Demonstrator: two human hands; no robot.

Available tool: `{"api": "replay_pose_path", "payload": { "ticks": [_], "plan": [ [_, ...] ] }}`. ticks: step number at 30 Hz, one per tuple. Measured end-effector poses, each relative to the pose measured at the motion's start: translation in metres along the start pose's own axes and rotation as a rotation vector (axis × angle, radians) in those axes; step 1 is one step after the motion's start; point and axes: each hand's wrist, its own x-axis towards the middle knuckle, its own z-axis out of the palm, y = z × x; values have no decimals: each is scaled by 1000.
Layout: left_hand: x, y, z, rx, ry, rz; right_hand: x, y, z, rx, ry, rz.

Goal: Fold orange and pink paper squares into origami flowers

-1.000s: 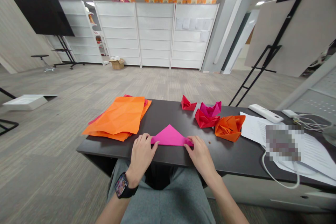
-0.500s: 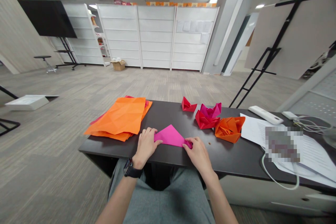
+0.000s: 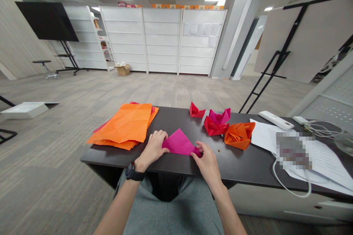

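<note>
A magenta paper folded into a triangle lies near the front edge of the dark table. My left hand, with a black watch on its wrist, lies with fingers flat on the triangle's left corner. My right hand pinches the triangle's right corner between thumb and fingers. A stack of orange and pink sheets lies to the left of my hands.
Folded paper boats stand behind the triangle: a small red one, a pink one, a red one, an orange one. White printed sheets, a white remote and white cables occupy the right.
The triangle has turned a little, its left corner moving away from the table's front edge. My left hand followed it forward and to the right. My right hand stayed at the right corner.
</note>
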Motion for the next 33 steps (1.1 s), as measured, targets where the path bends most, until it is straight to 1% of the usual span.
{"api": "replay_pose_path", "payload": {
  "ticks": [3, 5, 8, 10, 11, 13, 15, 16, 17, 18, 20, 22, 24, 29, 33],
  "plan": [
    [-9, 1, 1, -71, -15, 57, -3, -4, -1, 83, 25, -9],
    [-13, 1, 1, -113, -23, 77, -5, -6, -2, 97, 16, -7],
    [-15, 0, 2, -171, -24, 95, -5, -8, -6, 113, -39, 7],
    [-16, -1, 2, -197, 15, 122, -4, -7, -8, 140, -91, 25],
    [-18, 0, 3, -197, 67, 133, -3, -6, -9, 159, -112, 35],
    [-24, -1, 5, -170, 231, 106, 0, -1, -10, 204, -139, 56],
    [-33, -2, 8, -131, 420, -8, 3, 4, -10, 252, -151, 79],
    [-37, -3, 11, -123, 493, -80, 5, 6, -10, 270, -153, 91],
    [-42, -5, 13, -126, 536, -140, 6, 9, -9, 284, -155, 101],
    [-45, -6, 15, -142, 552, -178, 7, 11, -9, 294, -156, 107],
    [-49, -10, 16, -195, 509, -175, 7, 14, -8, 310, -155, 109],
    [-49, -13, 16, -241, 427, -118, 7, 16, -8, 320, -156, 102],
    [-46, -16, 14, -259, 370, -82, 6, 16, -8, 326, -160, 96],
    [-39, -22, 10, -311, 302, -102, 4, 14, -10, 336, -162, 81],
    [-37, -22, 8, -354, 266, -125, 3, 14, -9, 333, -158, 83]
  ]
}}
